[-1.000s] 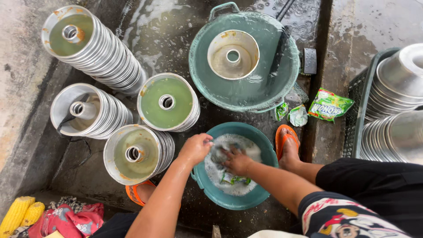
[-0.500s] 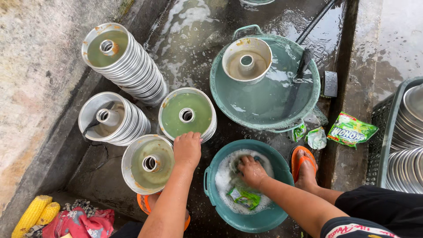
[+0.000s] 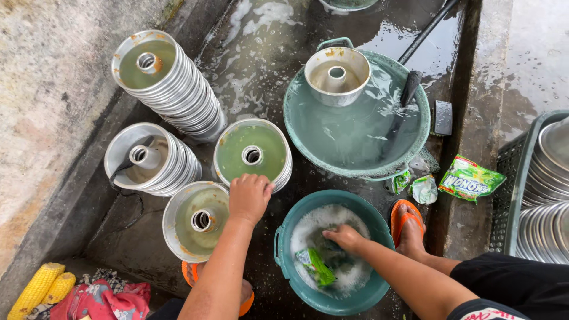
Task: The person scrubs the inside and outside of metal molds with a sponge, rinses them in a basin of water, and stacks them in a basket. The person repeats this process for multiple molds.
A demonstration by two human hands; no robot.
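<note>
- My right hand point(image 3: 347, 237) is down in the small teal basin point(image 3: 284, 261) of suds, fingers curled loosely over a green scrub sponge point(image 3: 314, 265); foam hides them, so I cannot tell whether I am gripping it.
- My left hand point(image 3: 249, 197) lies palm down, fingers bent over the rim of the nearest stack of ring moulds point(image 3: 195, 222), touching the edge but not yet closed round a mould.
- I judge this to be the pick-up step of the washing: one dirty mould is to come off that stack and go into the suds. The next move calls for a firm pinch on the top rim alone.
- Beyond it stand three more stacks: greenish film point(image 3: 252, 154), a tilted one point(image 3: 148, 160), and the tall leaning one point(image 3: 166, 77).
- Farthest, the big rinse basin point(image 3: 355, 136) holds one mould point(image 3: 336, 74) in clear water.
</note>
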